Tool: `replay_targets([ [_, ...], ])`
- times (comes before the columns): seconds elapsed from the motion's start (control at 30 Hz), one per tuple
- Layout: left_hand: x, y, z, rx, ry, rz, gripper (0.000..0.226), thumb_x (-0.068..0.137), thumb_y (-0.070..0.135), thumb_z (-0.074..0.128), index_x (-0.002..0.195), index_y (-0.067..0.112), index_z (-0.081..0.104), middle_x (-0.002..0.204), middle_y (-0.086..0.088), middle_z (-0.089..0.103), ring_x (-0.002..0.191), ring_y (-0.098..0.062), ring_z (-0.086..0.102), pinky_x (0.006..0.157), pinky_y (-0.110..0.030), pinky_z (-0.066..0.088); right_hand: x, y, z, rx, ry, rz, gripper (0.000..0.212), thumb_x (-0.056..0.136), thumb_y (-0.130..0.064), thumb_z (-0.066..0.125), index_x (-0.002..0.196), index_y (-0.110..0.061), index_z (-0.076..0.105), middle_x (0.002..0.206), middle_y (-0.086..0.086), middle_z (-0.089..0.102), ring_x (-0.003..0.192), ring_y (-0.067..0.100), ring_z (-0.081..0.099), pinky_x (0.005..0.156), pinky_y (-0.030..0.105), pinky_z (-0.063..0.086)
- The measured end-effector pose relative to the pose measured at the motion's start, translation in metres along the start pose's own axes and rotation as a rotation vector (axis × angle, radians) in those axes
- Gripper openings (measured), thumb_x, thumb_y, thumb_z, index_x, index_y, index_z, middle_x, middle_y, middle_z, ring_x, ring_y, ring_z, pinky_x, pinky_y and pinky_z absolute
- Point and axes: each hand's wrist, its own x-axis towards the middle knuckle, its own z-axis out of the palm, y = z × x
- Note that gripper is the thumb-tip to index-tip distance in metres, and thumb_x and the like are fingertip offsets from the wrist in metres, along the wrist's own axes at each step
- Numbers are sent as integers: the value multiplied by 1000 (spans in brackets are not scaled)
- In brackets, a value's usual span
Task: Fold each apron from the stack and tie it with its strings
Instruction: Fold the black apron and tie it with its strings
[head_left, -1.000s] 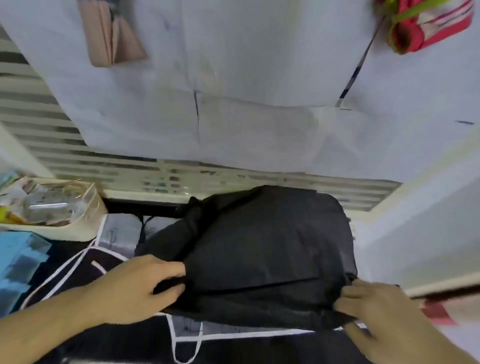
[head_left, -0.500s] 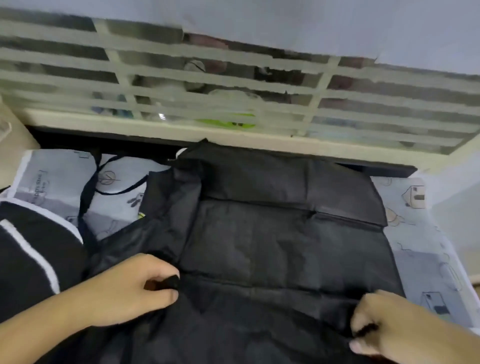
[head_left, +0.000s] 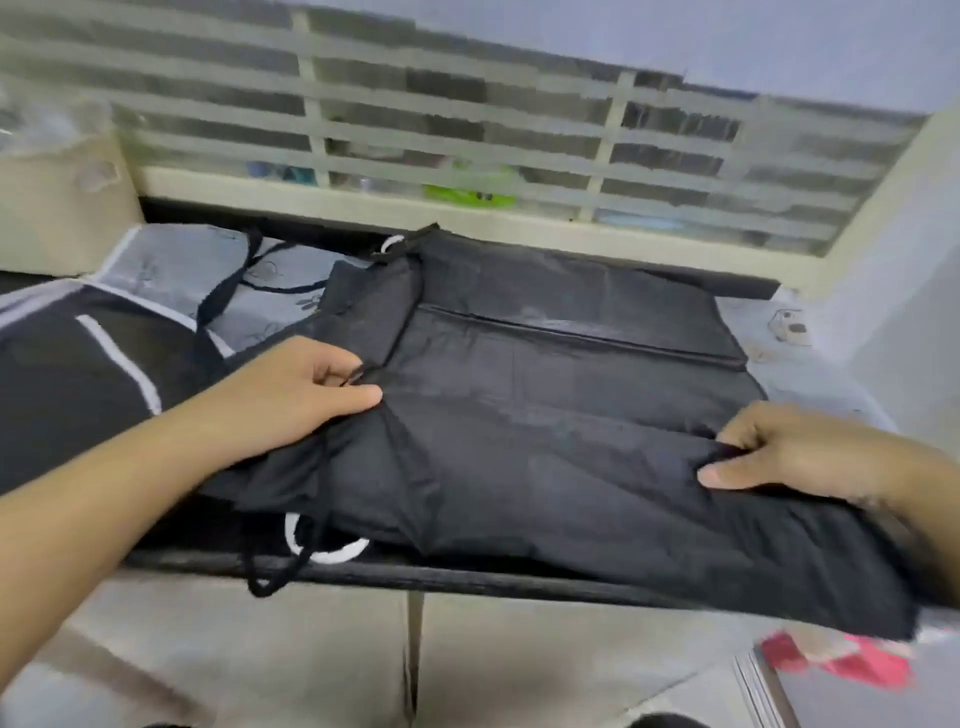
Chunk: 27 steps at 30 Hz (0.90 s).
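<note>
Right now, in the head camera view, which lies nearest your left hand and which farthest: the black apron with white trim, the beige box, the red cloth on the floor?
From the left hand:
1. Black apron with white trim, just to its left on the table.
2. Beige box, at the far left corner.
3. Red cloth, on the floor far right.

Two bare forearms reach into view, no sleeves, watch, rings or gloves visible down to the wrists. The left hand (head_left: 306, 392) and right hand (head_left: 800, 454) are uncovered, short plain nails showing on the thumbs.
</note>
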Motion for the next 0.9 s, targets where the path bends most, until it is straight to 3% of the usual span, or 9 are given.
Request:
replay_targets([
  [0.03, -2, -4, 4, 16, 50, -3, 52, 95, 44, 72, 72, 1, 53, 64, -7, 44, 62, -12, 44, 67, -35, 31, -9, 2, -5, 79, -5, -85, 40, 82, -44, 83, 65, -12, 65, 64, -1, 56, 62, 13, 53, 68, 35, 36],
  [0.17, -38, 12, -7, 87, 130, -20, 46, 97, 44, 69, 82, 1, 62, 71, -10, 61, 66, -21, 55, 70, -34, 39, -77, 1, -3, 38, 378, -95, 22, 84, -23, 84, 70, -34, 73, 70, -9, 67, 68, 9, 61, 76, 33, 45],
  [0.3, -71, 28, -10, 53, 170, -37, 37, 100, 36, 67, 80, 6, 66, 69, -4, 60, 68, -16, 56, 70, -34, 38, -120, 10, 17, 176, 465, -90, 22, 88, -7, 80, 71, -21, 78, 74, 4, 76, 70, 18, 70, 74, 34, 48],
  [0.4, -95, 44, -11, -110, 83, -76, 37, 101, 36, 66, 84, 4, 67, 74, -2, 59, 71, -15, 55, 71, -32, 39, -127, 17, 26, 236, 606, -109, 32, 93, -6, 74, 66, -22, 74, 69, 0, 74, 64, 13, 67, 71, 35, 46],
  [0.5, -99, 51, -13, -408, 29, -276, 46, 100, 53, 63, 87, 9, 69, 77, -5, 58, 71, -18, 52, 67, -27, 38, -124, 14, 31, 259, 765, -66, 31, 93, -9, 73, 66, -22, 72, 67, -8, 73, 70, 18, 68, 72, 37, 47],
  [0.6, -84, 40, -22, -551, 256, -303, 45, 102, 49, 61, 95, 9, 79, 92, -11, 76, 80, -23, 67, 73, -33, 49, -108, 8, 27, 249, 920, -23, 23, 93, -12, 72, 74, -25, 75, 71, -17, 73, 82, 17, 69, 75, 37, 49],
  [0.7, -64, 20, -24, -86, 542, -243, 7, 97, 25, 68, 98, 20, 71, 97, 2, 75, 94, -21, 70, 79, -32, 51, -87, -12, 26, 103, 982, 64, 14, 90, -7, 69, 93, -20, 75, 92, -1, 76, 94, 32, 68, 79, 40, 49],
  [0.8, -41, -2, -24, 143, 473, -242, 38, 94, 33, 71, 128, 20, 63, 124, 1, 65, 119, -22, 61, 100, -34, 49, -45, -37, 34, -266, 1049, 76, 37, 77, -7, 75, 114, -2, 70, 107, 21, 71, 98, 44, 64, 86, 50, 53],
  [0.9, -22, -16, -21, 375, 355, -360, 61, 94, 55, 65, 141, 19, 52, 139, -4, 56, 130, -30, 50, 108, -44, 47, -13, -87, 58, -311, 867, -222, 46, 89, -26, 74, 132, -14, 63, 132, 2, 62, 127, 28, 56, 110, 40, 44],
])
